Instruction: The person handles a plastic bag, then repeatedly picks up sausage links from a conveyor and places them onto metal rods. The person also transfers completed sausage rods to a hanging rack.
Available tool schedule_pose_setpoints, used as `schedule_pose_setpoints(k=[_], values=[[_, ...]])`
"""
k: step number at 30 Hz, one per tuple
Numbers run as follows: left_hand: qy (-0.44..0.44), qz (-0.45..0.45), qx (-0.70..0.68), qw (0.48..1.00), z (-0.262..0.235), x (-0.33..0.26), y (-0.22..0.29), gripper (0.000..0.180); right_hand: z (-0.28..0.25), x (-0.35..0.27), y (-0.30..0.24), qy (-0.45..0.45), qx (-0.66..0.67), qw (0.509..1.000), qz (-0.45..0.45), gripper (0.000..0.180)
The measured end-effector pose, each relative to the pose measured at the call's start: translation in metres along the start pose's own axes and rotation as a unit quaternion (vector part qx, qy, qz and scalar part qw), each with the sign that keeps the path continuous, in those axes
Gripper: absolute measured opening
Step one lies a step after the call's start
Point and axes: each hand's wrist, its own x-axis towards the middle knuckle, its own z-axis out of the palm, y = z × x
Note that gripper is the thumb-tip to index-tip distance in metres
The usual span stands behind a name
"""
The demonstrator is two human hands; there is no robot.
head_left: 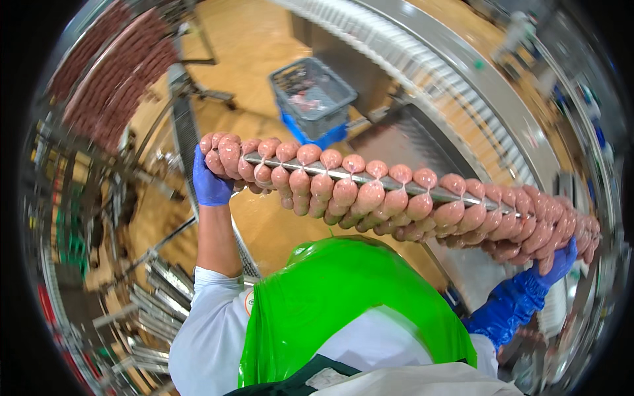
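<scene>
A long metal rod (415,189) stretches across in front of me, its far left end a little higher in view than its right. Linked raw pink sausages (371,195) hang over it in a dense row, with their twisted joints lying across the metal. My left hand (214,185), in a blue glove, is closed at the left end, its fingers partly covered by sausages. At the other end my right hand (560,265), blue-gloved with a blue sleeve cover, grips from below. Sausages bunch over that end and hide the rod there.
A grey crate (317,112) with pinkish scraps stands on a blue base ahead. Behind it curves a white conveyor (422,66) beside a steel tray (409,142). Racked sausages (119,72) fill the upper left. Several metal bars (158,300) lie at lower left.
</scene>
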Motion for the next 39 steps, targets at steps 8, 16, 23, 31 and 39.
schedule_pose_setpoints(k=[8, 16, 23, 31, 39], values=[[0.073, 0.207, 0.077, 0.973, -0.04, -0.116, 0.177, 0.018, 0.308, -0.019, -0.102, -0.206, 0.269, 0.936, 0.097, 0.012], [0.367, 0.306, 0.458, 0.749, -0.102, -0.204, 0.255, 0.023, 0.594, -0.032, -0.224, -0.455, 0.735, 0.496, 0.083, 0.014], [0.449, 0.402, 0.296, 0.741, -0.088, -0.247, 0.242, 0.024, 0.814, -0.049, -0.277, -0.568, 0.628, 0.508, 0.155, 0.019], [0.544, 0.547, 0.258, 0.583, -0.101, -0.256, 0.233, 0.036, 1.045, -0.109, -0.362, -0.693, 0.569, 0.331, 0.295, 0.032], [0.591, 0.516, 0.422, 0.455, -0.128, -0.201, 0.285, 0.033, 1.197, -0.161, -0.454, -0.741, 0.531, 0.31, 0.271, 0.033]])
